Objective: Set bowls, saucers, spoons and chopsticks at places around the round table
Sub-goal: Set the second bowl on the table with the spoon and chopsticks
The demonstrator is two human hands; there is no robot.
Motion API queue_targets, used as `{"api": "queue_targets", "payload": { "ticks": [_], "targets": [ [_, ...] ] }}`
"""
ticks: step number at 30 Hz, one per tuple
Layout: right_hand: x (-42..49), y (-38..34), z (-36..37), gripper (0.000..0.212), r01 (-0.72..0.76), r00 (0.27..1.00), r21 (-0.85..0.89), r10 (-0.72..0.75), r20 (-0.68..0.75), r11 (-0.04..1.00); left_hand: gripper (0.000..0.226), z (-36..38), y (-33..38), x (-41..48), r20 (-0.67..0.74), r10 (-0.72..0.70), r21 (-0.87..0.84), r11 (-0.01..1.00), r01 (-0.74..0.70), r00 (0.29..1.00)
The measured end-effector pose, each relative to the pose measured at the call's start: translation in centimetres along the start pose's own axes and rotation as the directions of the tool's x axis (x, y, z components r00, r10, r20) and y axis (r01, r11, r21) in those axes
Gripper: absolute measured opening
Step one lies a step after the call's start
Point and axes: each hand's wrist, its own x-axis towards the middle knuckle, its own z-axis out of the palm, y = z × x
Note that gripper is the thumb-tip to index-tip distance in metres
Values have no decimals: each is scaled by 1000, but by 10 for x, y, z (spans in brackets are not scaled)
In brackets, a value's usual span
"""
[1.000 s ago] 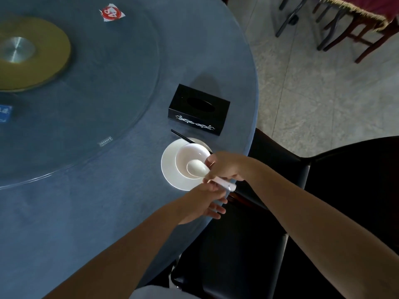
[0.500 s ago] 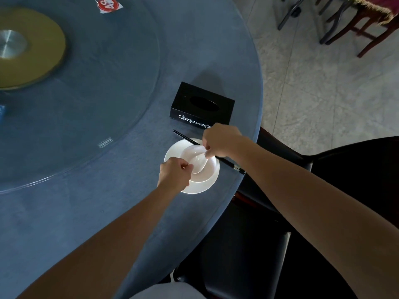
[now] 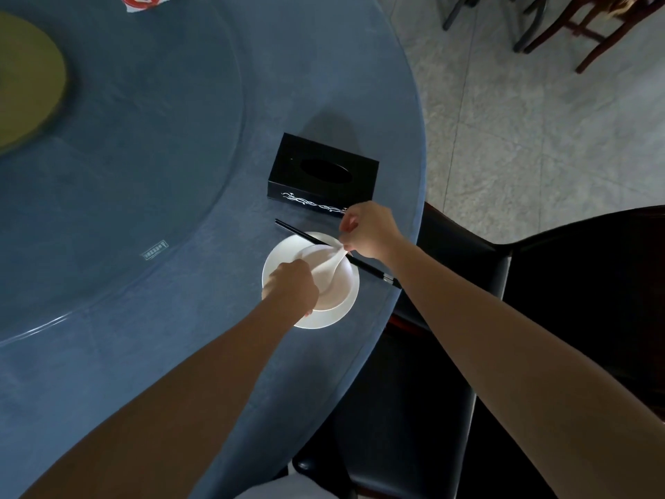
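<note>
Near the right edge of the round blue surface (image 3: 180, 174), a white saucer (image 3: 334, 311) carried a white bowl (image 3: 338, 286), and a white ceramic spoon (image 3: 329, 266) lay across the bowl's inside with its handle pointing up and right. The right hand (image 3: 370, 234) reached in from the lower right on an outstretched forearm, wrist bent down, its grip pinched tight on the tip of the spoon handle between thumb and fingertips. The left hand (image 3: 293, 286) came up from the lower left, knuckles upward, fingers curled over the near-left rim of the bowl; whether that grip actually clamped the rim or only rested against it could not be told. A pair of black chopsticks (image 3: 306, 237) lay diagonally along the far side of the saucer, passing under the right hand, their ends poking past the surface's edge. Just beyond them stood a black tissue box (image 3: 324, 171). A black chair (image 3: 414, 408) sat below the edge.
</note>
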Motion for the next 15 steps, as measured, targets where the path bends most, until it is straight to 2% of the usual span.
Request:
{"api": "queue_targets", "payload": {
  "ticks": [3, 8, 13, 15],
  "targets": [
    [2, 4, 4, 12, -58, 995, 170, 71, -66, 984, 46, -3, 5, 2, 1, 21, 91, 996, -21, 1000],
    [2, 10, 14, 21, -146, 981, 413, 186, -58, 899, 39, -2, 7, 2, -11, 46, 152, 987, -44, 999],
    [-4, 17, 19, 27, -213, 955, 521, 288, -67, 826, 41, 1, 2, 1, -18, 71, 119, 991, -69, 997],
    [-8, 20, 17, 25, -196, 959, 464, 268, -94, 864, 41, 2, 0, 0, -21, 91, 116, 989, -88, 996]
  ]
}}
